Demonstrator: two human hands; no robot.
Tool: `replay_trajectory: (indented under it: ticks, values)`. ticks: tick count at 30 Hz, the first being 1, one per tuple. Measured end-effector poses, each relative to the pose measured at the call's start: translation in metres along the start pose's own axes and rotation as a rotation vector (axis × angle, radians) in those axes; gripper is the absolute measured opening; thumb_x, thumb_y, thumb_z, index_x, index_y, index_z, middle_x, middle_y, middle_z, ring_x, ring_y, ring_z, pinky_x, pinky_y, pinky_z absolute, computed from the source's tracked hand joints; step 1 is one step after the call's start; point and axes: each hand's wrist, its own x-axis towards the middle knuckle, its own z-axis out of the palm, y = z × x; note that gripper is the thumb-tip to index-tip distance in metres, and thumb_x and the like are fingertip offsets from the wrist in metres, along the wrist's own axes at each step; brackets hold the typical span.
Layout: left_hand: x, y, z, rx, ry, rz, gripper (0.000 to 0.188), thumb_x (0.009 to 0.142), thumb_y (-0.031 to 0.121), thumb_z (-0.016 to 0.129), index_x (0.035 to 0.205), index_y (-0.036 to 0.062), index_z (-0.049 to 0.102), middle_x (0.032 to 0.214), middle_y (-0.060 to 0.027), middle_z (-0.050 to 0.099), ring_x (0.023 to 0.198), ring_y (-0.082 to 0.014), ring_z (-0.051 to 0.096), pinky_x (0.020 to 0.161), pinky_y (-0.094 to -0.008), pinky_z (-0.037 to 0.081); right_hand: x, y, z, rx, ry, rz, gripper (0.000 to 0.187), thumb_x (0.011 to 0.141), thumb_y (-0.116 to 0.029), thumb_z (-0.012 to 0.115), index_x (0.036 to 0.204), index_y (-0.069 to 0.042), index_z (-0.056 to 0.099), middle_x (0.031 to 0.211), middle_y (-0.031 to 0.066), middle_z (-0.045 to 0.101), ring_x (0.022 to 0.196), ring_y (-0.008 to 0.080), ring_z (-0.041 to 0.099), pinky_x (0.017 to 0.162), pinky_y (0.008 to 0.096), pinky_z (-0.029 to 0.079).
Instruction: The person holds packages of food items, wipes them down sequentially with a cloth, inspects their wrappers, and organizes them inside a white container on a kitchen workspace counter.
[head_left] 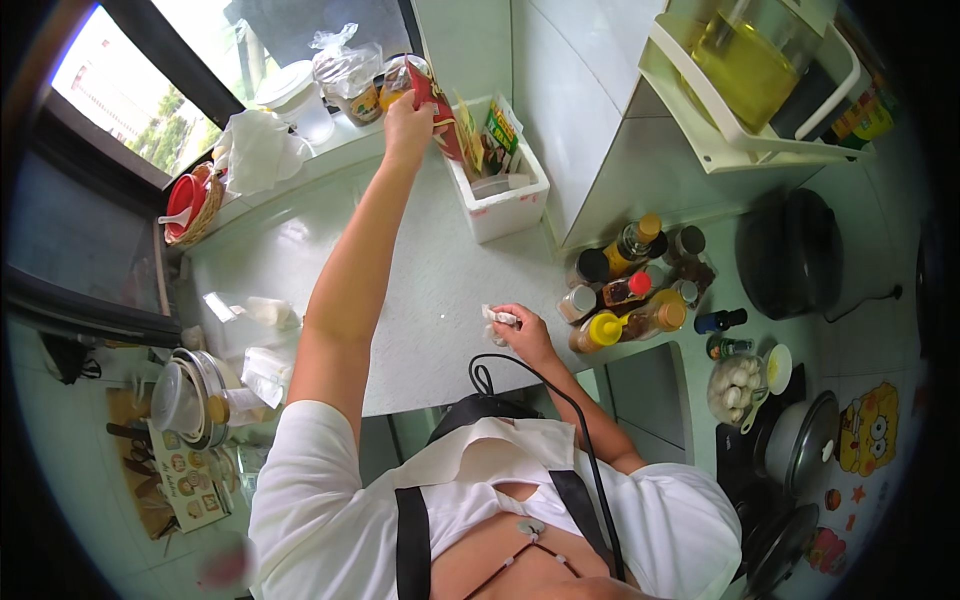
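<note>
My left hand [408, 132] stretches far out over the counter, its fingers closed round the upper part of a red packet [437, 112]. The packet stands at the left rim of a white foam box [508, 212]; whether its lower end is inside I cannot tell. Green and yellow packets [500, 135] and a clear plastic container [497, 186] sit in that box. Close to the counter's front edge, my right hand [524, 332] is closed on a crumpled white tissue [497, 318]. Part of the tissue sticks out between the thumb and fingers.
Several seasoning bottles [630, 290] crowd the counter to the right, by a black pot [790, 250] and a bowl of garlic [735, 388]. Jars and a white bucket [297, 100] line the windowsill. Stacked bowls [190, 395] stand at the left. A black cable [560, 390] crosses my chest.
</note>
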Motion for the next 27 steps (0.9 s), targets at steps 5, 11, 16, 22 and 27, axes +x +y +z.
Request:
replay_trajectory:
  ticks: [5,11,16,22,27]
  values:
    - [0.017,-0.018,0.007,0.012,-0.003,-0.037,0.021,0.084,0.002,0.049,0.102,-0.0032,0.058,0.091,-0.0099,0.062,0.079,-0.0160,0.063,0.063,-0.0255,0.057,0.040,-0.065,-0.014,-0.006,0.123,-0.117,0.024,0.076,-0.006,0.067,0.100,-0.005,0.063,0.089,0.0111,0.064,0.078,0.0187,0.062,0.068,0.0294,0.050]
    - [0.026,-0.013,0.013,-0.109,-0.020,-0.068,0.022,0.084,0.002,0.049,0.104,-0.0033,0.058,0.093,-0.0106,0.061,0.080,-0.0180,0.063,0.064,-0.0258,0.058,0.123,-0.092,-0.032,0.023,0.264,-0.268,0.028,0.079,-0.007,0.066,0.107,-0.005,0.062,0.096,0.0114,0.064,0.084,0.0192,0.062,0.072,0.0276,0.049]
    - [0.027,-0.015,0.027,-0.224,-0.091,-0.092,0.024,0.084,0.002,0.050,0.107,-0.0034,0.057,0.095,-0.0101,0.060,0.083,-0.0179,0.062,0.065,-0.0265,0.059,0.143,-0.103,-0.039,0.221,0.242,-0.229,0.027,0.082,-0.008,0.065,0.108,-0.003,0.061,0.097,0.0069,0.064,0.085,0.0127,0.059,0.074,0.0256,0.048]
    - [0.034,-0.024,0.035,-0.171,-0.128,-0.061,0.024,0.085,0.001,0.049,0.107,-0.0037,0.057,0.096,-0.0091,0.060,0.085,-0.0174,0.061,0.069,-0.0279,0.058,0.152,-0.092,-0.042,0.201,0.281,-0.127,0.024,0.085,-0.010,0.062,0.108,-0.003,0.061,0.093,0.0062,0.064,0.082,0.0119,0.058,0.072,0.0255,0.048]
    - [0.030,-0.024,0.043,-0.179,-0.107,-0.047,0.022,0.083,0.001,0.049,0.102,-0.0045,0.058,0.090,-0.0108,0.062,0.077,-0.0186,0.064,0.064,-0.0288,0.057,0.157,-0.083,-0.046,0.182,0.288,-0.105,0.026,0.088,-0.012,0.060,0.112,-0.002,0.059,0.094,0.0054,0.062,0.081,0.0112,0.058,0.069,0.0246,0.048]
